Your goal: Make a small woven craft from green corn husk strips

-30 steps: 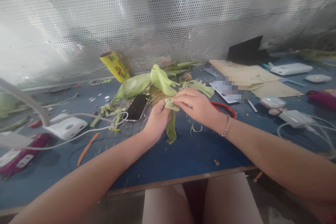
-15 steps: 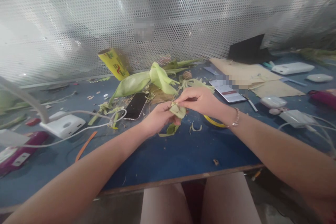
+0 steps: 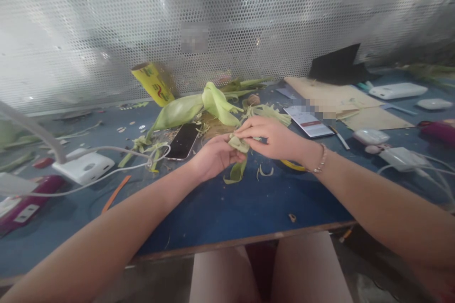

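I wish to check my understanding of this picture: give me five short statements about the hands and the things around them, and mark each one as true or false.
1. The left hand and the right hand both touch the folded green leaf. True.
2. The orange strip lies to the right of both hands. False: it lies to their left.
3. A bracelet is on the right wrist. True.
4. The yellow tube stands straight upright. False: it is tilted.
5. The dark-screen phone lies left of the lit phone. True.
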`<control>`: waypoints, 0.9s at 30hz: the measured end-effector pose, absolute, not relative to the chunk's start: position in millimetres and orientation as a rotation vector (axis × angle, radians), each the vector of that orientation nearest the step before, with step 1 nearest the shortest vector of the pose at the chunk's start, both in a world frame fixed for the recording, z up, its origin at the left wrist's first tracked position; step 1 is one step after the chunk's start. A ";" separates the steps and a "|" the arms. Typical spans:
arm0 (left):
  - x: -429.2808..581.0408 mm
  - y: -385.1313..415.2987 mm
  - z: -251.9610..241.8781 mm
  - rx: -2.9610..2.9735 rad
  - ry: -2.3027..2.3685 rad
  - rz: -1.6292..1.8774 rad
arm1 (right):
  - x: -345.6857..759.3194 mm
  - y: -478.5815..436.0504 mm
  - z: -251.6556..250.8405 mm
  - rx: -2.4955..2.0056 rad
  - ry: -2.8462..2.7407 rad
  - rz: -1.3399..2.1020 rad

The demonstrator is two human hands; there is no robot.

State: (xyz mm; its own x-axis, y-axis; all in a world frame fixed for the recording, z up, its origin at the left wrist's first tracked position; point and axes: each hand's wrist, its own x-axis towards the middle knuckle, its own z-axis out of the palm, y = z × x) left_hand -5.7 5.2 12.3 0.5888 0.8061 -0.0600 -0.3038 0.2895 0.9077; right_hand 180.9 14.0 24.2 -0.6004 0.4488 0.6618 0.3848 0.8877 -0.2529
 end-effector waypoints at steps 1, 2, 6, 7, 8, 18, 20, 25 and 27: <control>-5.5 5.7 12.4 1.020 0.583 0.812 | 179.9 14.0 22.8 -0.590 -2.269 0.117; -5.2 6.2 12.3 1.015 0.588 0.828 | 178.6 13.7 21.5 -0.589 -2.259 0.137; -2.5 5.9 11.0 1.010 0.641 0.911 | 170.2 9.5 17.8 -0.706 -2.172 0.253; -1.5 5.3 10.7 1.008 0.660 0.929 | 167.3 7.7 17.3 -0.764 -2.146 0.266; -0.4 4.5 10.5 1.005 0.683 0.943 | 164.3 5.8 17.0 -0.825 -2.125 0.270; 6.4 -4.2 18.2 0.892 0.790 0.963 | 155.1 5.9 9.1 -0.996 -1.889 0.536; 6.5 -3.8 17.4 0.902 0.800 0.966 | 155.9 7.6 7.9 -1.000 -1.845 0.582; 6.5 -2.5 13.9 0.926 0.802 0.995 | 156.3 7.3 7.1 -0.975 -1.793 0.655; 6.6 -2.7 13.4 0.923 0.797 1.001 | 156.2 6.6 6.8 -0.962 -1.774 0.667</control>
State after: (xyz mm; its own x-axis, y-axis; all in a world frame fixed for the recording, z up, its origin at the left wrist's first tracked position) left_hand 6.6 -2.7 13.4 0.3375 0.9321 -0.1312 -0.3368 0.2497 0.9079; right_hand 156.2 6.6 6.8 -0.2139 0.8438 0.4922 0.3101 0.5365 -0.7848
